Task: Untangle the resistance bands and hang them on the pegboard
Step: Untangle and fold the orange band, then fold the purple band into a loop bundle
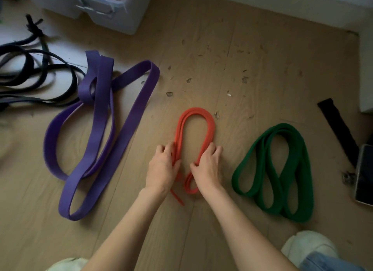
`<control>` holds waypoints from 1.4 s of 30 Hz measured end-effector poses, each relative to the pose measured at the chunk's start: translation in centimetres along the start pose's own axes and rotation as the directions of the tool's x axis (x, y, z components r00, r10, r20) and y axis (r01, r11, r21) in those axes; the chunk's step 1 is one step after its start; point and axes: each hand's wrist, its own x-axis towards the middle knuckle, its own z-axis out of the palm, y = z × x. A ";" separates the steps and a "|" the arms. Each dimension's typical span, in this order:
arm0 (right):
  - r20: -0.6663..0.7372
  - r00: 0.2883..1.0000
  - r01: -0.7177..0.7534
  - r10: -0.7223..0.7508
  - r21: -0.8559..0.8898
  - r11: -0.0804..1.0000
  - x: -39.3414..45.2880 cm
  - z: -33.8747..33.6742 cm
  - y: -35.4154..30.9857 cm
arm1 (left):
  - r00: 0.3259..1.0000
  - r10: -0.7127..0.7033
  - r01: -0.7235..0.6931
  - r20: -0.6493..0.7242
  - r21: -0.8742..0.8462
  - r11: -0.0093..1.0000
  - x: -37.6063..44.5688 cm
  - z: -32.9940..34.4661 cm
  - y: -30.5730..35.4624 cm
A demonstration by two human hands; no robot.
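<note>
Hands on the orange band [194,129], centre of the wooden floor [252,65]. Left hand [163,165] curled round the left run of strands, right hand [207,163] pinching the right run, both clamped on rubber, nothing slack in the fingers. Band folded into a narrow multi-strand loop, long axis running straight away from the body, closed bend at the far end, loose tails trailing back near the wrists. Hands symmetric about that axis, neither nearer, so next move probably either hand's call: lift by the far bend or gather the tails first. Purple band [101,129] well off to the left, wide, still crossing over itself, likely next to sort. Green band [282,170] to the right, coiled neatly, apart from the orange one. Black bands [30,69] bunched at far left, tangled. Pegboard not in view. Phone [365,174] and black strap [339,127] at right edge, storage bin [109,6] at top.
</note>
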 end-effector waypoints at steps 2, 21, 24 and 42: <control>0.037 0.998 -0.050 0.047 0.083 0.995 0.0 -0.3 0.4 | 0.999 -0.026 0.023 -0.027 -0.084 0.996 0.1 0.0 -0.2; 0.038 0.998 0.046 -0.045 -0.016 0.999 -0.7 -2.6 0.2 | 0.972 -0.217 0.231 -0.089 0.211 0.950 -1.0 1.3 -0.4; -0.104 0.990 0.086 -0.095 -0.083 0.993 -1.3 -4.0 0.1 | 0.962 -0.259 0.270 -0.089 0.152 0.951 -1.4 0.3 -0.5; 0.341 0.931 -0.241 -0.131 0.844 0.479 8.7 -1.0 -20.6 | 0.901 -0.211 0.175 -0.379 -0.129 0.976 -1.3 -11.7 -10.4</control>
